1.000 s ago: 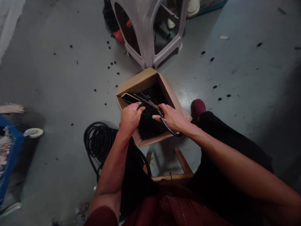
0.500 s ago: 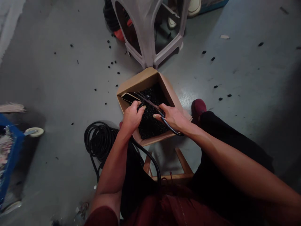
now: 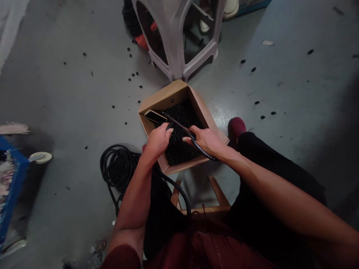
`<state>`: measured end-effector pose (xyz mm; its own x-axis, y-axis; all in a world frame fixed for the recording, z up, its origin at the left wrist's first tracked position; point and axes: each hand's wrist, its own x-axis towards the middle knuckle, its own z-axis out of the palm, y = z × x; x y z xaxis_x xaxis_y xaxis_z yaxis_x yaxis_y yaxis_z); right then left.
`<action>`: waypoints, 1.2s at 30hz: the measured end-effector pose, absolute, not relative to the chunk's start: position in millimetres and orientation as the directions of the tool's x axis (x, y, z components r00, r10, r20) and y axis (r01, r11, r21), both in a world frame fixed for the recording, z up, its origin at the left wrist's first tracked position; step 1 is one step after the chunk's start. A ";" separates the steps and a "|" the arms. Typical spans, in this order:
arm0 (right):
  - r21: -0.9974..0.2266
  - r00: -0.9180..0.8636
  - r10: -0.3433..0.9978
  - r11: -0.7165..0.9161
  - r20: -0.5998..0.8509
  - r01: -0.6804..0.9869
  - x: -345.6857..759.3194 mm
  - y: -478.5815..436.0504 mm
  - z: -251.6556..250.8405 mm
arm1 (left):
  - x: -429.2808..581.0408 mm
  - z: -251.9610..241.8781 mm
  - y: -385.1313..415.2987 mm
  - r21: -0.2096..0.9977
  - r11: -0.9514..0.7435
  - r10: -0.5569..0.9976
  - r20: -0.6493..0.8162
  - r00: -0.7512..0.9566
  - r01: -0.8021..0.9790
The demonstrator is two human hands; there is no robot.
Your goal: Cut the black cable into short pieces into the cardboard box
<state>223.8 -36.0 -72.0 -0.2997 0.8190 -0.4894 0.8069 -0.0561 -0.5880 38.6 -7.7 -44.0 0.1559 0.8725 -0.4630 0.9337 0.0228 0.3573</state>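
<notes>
My left hand and my right hand work above a cardboard box heaped with small black pieces. A smartphone lies on the heap at the box's left corner. My right hand grips long dark scissors, their blades pointing up and left. My left hand closes on a black cable that runs up from the coil, its end showing beside my fingers. A glossy dark curve below my right hand could be cable or a scissor handle; I cannot tell which.
A coil of black cable lies on the grey floor left of the box. Small black pieces are scattered around. A white plastic stool stands beyond the box, a wooden frame below it, and a blue crate at far left.
The scissor blades have closed from spread to nearly together. My left hand has shifted slightly right, and the cable end by my fingers looks shorter.
</notes>
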 end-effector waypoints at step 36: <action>-0.947 -0.080 0.962 -0.240 -0.262 0.213 228.0 -25.3 -69.9 | 42.9 -52.9 -12.7 0.827 0.125 0.863 -0.363 0.351 0.548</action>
<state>228.0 -25.3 -69.9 -0.0804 0.9617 -0.2620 0.2132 -0.2402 -0.9470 42.9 -12.7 -52.9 0.3510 0.8631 -0.3632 0.5483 0.1250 0.8269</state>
